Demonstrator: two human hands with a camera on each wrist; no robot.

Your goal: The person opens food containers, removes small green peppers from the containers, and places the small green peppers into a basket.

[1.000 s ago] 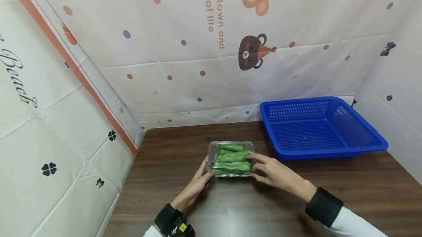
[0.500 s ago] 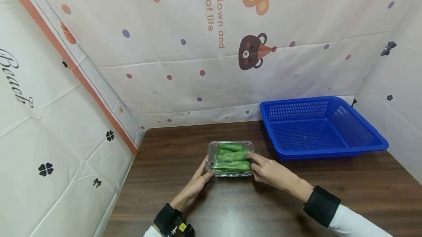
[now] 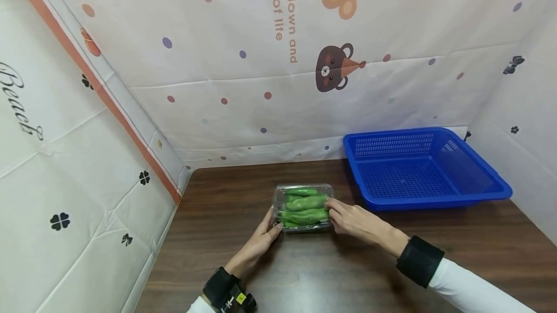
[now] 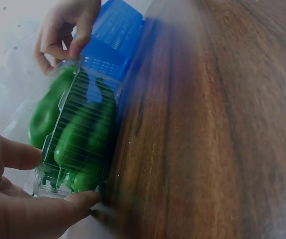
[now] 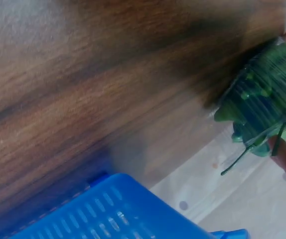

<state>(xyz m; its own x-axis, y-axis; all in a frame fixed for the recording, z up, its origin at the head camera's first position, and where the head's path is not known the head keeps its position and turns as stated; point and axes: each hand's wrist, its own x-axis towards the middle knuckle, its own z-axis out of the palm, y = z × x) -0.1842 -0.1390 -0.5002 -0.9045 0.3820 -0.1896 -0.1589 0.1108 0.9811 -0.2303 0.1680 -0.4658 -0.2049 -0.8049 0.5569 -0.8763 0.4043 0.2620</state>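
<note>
A clear plastic box (image 3: pixel 284 191) packed with several green peppers (image 3: pixel 307 202) stands on the brown wooden table in the head view. My left hand (image 3: pixel 260 239) holds its left end; in the left wrist view the thumb (image 4: pixel 22 155) and a finger lie on either side of that end. At the opposite edge my right hand (image 3: pixel 356 222) pinches the box, fingertips near the peppers; the left wrist view shows that right hand (image 4: pixel 67 30) at the far corner. Thin stems (image 5: pixel 235 162) poke out at one end in the right wrist view. Exactly what the right fingertips grip is partly hidden.
A blue slotted plastic basket (image 3: pixel 404 204) sits at the back right of the wooden table (image 3: pixel 304 274), close to the right hand. White printed cloth (image 3: pixel 243 119) hangs behind and at both sides. Black bands with cameras are on the wrists.
The right hand's spread fingers have drawn together on the box's right edge. The box has shifted and turned slightly. The left hand has kept its hold.
</note>
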